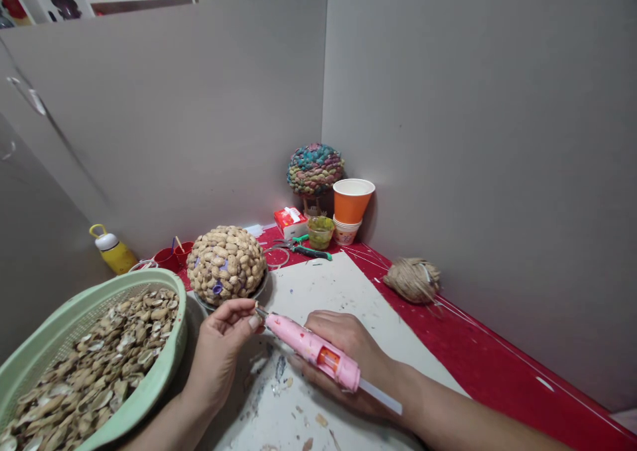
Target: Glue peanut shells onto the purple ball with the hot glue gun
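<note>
My right hand point(343, 345) is wrapped round a pink hot glue gun point(298, 338), with a clear glue stick point(381, 398) poking out of its back end. The gun's nozzle points left, up against the fingertips of my left hand point(229, 331). Those fingers pinch a small pale piece, apparently a peanut shell point(257, 305), mostly hidden by the fingers. Just beyond my left hand, a ball covered in peanut shells point(226, 262) rests in a bowl, with purple patches showing between some shells. At the left, a green colander point(176, 345) is heaped with peanut shells point(109, 351).
A grey board point(318, 292) with glue spots and scraps covers part of the red table point(448, 351). Behind stand pliers point(311, 252), a tissue pack point(290, 222), an orange paper cup point(353, 202) and a colourful shell ball point(316, 169). A twine ball point(413, 280) lies right; a yellow bottle point(117, 252) left.
</note>
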{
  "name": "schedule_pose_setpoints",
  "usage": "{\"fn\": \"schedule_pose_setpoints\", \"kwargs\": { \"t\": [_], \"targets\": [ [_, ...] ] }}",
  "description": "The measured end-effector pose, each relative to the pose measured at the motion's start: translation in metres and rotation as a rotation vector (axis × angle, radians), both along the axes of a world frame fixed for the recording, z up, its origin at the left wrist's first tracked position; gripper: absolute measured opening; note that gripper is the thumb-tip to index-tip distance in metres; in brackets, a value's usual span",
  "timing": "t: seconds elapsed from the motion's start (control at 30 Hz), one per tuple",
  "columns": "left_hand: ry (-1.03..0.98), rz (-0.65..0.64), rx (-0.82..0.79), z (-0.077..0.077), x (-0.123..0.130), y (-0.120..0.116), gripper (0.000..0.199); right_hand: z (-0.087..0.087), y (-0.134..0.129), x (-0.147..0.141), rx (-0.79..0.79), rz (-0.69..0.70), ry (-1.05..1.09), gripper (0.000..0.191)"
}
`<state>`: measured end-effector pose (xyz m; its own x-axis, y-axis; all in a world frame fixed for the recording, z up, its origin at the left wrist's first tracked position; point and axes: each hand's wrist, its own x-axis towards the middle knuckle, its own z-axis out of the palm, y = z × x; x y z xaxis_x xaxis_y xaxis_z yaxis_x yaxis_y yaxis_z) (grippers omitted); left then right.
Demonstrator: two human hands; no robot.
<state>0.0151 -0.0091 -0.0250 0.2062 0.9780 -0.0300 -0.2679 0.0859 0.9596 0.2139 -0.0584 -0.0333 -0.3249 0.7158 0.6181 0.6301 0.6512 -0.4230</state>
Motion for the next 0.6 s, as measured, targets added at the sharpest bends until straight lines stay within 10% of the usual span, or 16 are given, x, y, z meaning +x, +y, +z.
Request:
{"fn": "schedule_pose_setpoints", "kwargs": {
  "t": [0.6],
  "targets": [
    [-0.013,-0.002,-0.012,0.0006,0.0002,0.0007,0.024,-0.0005,-0.0005,0.0019,0.015,-0.016,0.006,0.03]
  ]
}}
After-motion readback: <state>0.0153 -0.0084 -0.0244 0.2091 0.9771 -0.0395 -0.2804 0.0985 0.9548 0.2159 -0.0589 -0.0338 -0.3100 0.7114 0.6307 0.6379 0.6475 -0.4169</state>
